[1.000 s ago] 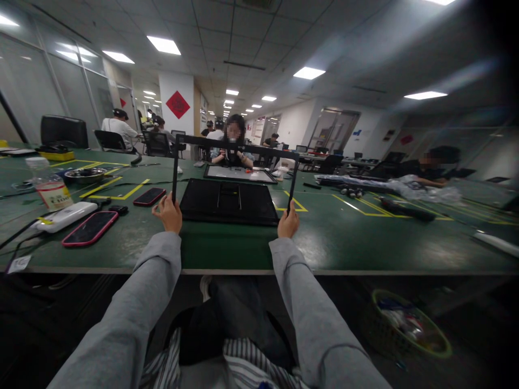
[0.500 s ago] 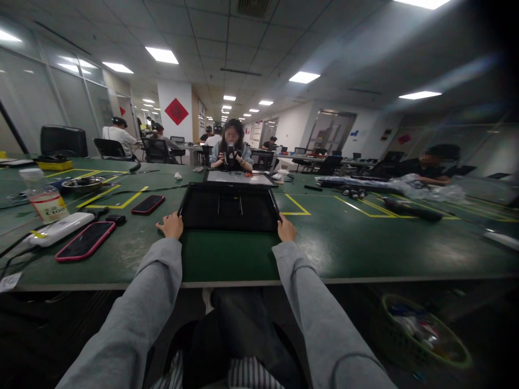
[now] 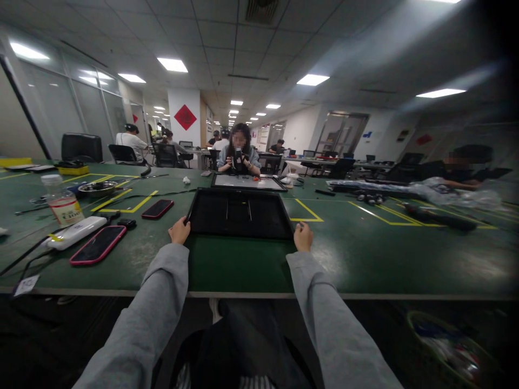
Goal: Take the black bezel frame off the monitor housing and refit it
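Note:
A black rectangular panel with a thin black frame laid on it [image 3: 240, 213] lies flat on the green table [image 3: 365, 254] in front of me. My left hand [image 3: 179, 231] is closed at the panel's near left corner, fingers curled against the frame's edge. My right hand [image 3: 304, 236] is curled in a loose fist at the near right corner, touching the frame. Both arms are in grey sleeves.
Left of the panel lie two red-cased phones [image 3: 98, 244] [image 3: 158, 208], a white power strip [image 3: 76, 231], a plastic bottle [image 3: 61, 200] and a metal dish [image 3: 96, 188]. A second panel [image 3: 248, 182] lies beyond, before a seated person [image 3: 239, 153]. A green basket [image 3: 450, 346] sits on the floor, lower right.
The black frame, held upright over the panel a second ago, has been lowered flat onto it. My hands came down with it to the panel's near corners.

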`<action>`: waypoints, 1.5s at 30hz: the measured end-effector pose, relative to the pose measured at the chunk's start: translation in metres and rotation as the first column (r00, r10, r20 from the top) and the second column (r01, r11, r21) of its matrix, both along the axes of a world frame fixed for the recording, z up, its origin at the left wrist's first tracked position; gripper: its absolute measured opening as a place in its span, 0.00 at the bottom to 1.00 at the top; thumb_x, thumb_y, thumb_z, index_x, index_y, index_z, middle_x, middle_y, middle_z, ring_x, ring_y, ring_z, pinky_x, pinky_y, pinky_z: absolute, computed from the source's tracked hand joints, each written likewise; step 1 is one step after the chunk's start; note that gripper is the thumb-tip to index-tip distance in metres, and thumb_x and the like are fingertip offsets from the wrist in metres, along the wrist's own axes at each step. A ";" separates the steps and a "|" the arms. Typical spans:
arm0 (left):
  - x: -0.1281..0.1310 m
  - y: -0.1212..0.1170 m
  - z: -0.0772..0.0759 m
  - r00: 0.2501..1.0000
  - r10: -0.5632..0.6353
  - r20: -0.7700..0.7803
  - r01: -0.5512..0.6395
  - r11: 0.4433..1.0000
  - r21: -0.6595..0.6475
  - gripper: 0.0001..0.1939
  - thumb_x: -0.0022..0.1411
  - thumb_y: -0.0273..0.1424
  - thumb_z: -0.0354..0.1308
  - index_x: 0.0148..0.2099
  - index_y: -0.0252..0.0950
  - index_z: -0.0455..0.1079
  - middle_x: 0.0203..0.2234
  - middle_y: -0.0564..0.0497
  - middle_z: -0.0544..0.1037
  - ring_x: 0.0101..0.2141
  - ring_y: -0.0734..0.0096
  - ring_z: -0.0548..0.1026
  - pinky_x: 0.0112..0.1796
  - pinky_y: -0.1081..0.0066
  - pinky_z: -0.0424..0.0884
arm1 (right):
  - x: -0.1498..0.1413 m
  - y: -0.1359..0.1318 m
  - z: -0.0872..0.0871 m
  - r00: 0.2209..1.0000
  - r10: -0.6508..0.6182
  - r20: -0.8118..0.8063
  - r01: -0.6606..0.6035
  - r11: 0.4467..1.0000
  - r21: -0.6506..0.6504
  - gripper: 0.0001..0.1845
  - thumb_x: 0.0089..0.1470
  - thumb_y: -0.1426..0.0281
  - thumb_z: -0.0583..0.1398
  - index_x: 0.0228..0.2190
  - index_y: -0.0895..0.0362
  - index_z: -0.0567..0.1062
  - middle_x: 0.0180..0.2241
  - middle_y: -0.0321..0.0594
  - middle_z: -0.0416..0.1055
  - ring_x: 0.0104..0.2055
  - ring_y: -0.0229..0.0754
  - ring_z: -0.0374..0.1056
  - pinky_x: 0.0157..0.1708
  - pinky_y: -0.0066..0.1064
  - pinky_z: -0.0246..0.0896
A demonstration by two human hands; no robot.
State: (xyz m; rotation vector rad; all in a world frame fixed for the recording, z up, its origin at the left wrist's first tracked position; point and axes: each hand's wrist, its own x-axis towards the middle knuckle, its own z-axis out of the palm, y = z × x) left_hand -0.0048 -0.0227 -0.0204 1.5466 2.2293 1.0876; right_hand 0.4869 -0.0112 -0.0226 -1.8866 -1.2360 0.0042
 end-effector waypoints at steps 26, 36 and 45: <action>0.081 0.021 -0.016 0.661 -0.502 0.558 0.392 0.865 0.314 0.33 0.72 0.53 0.50 0.48 0.26 0.79 0.43 0.34 0.84 0.46 0.57 0.83 0.54 0.57 0.75 | -0.168 0.014 -0.002 0.839 0.425 0.339 -0.308 0.886 -0.347 0.44 0.60 0.79 0.56 0.74 0.61 0.48 0.74 0.62 0.48 0.76 0.61 0.44 0.69 0.56 0.47; 0.084 0.026 -0.020 0.707 -0.524 0.475 0.443 0.852 0.279 0.31 0.72 0.51 0.49 0.45 0.28 0.79 0.39 0.36 0.84 0.41 0.57 0.83 0.51 0.56 0.77 | -0.010 0.049 0.017 0.932 0.256 0.257 -0.139 0.907 -0.397 0.40 0.61 0.82 0.53 0.72 0.62 0.53 0.69 0.62 0.60 0.69 0.58 0.59 0.65 0.57 0.55; 0.084 0.015 -0.013 0.774 -0.493 0.397 0.460 0.869 0.182 0.30 0.72 0.52 0.48 0.46 0.32 0.81 0.40 0.40 0.85 0.43 0.59 0.82 0.51 0.60 0.75 | 0.002 0.046 0.001 0.905 0.263 0.336 -0.134 0.923 -0.362 0.33 0.68 0.73 0.51 0.71 0.62 0.55 0.64 0.59 0.68 0.64 0.56 0.67 0.60 0.46 0.60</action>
